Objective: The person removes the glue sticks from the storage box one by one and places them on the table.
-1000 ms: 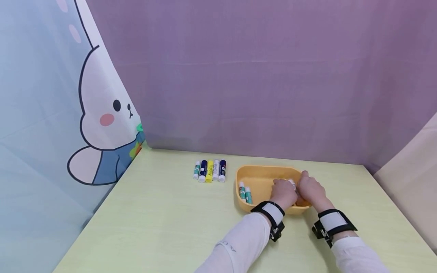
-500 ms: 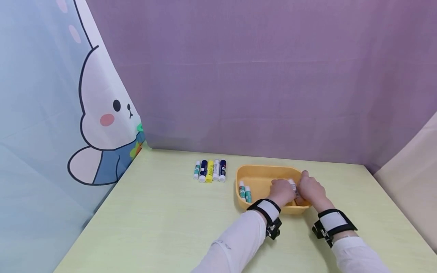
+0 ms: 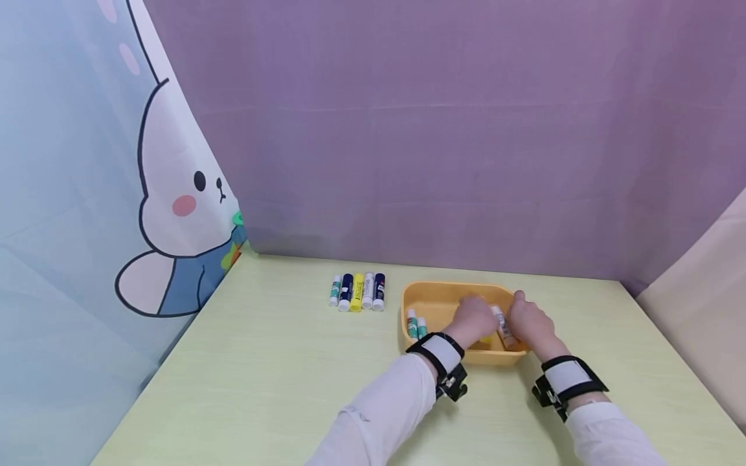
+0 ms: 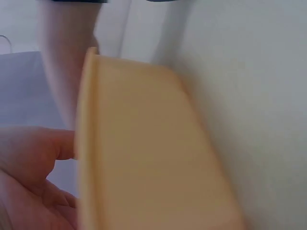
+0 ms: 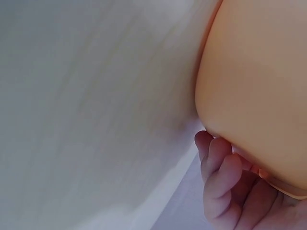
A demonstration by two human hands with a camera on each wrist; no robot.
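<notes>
An orange-yellow plastic bin (image 3: 449,286) stands on the table at centre right in the head view. My left hand (image 3: 474,318) reaches over its near wall into it, slightly blurred. In the left wrist view the bin's wall hides that hand's fingertips. My right hand (image 3: 529,321) grips the bin's right end; its curled fingers (image 5: 220,177) show against the wall in the right wrist view. A white-capped glue stick (image 3: 502,325) lies inside beside the right hand, with a yellow piece (image 3: 486,339) near it. Two small green-and-white glue sticks, one nearest the wall (image 3: 412,323), lie at the left end.
Left of the bin, several glue sticks lie side by side in a row, among them a yellow one (image 3: 357,292) and a dark blue one (image 3: 379,291). A purple curtain (image 3: 437,142) hangs behind the table (image 3: 245,375). A printed cloth (image 3: 64,194) hangs on the left.
My left hand has shifted left inside the bin, away from the right hand, so the white-capped glue stick and the yellow piece show more. The right hand has stayed at the bin's end.
</notes>
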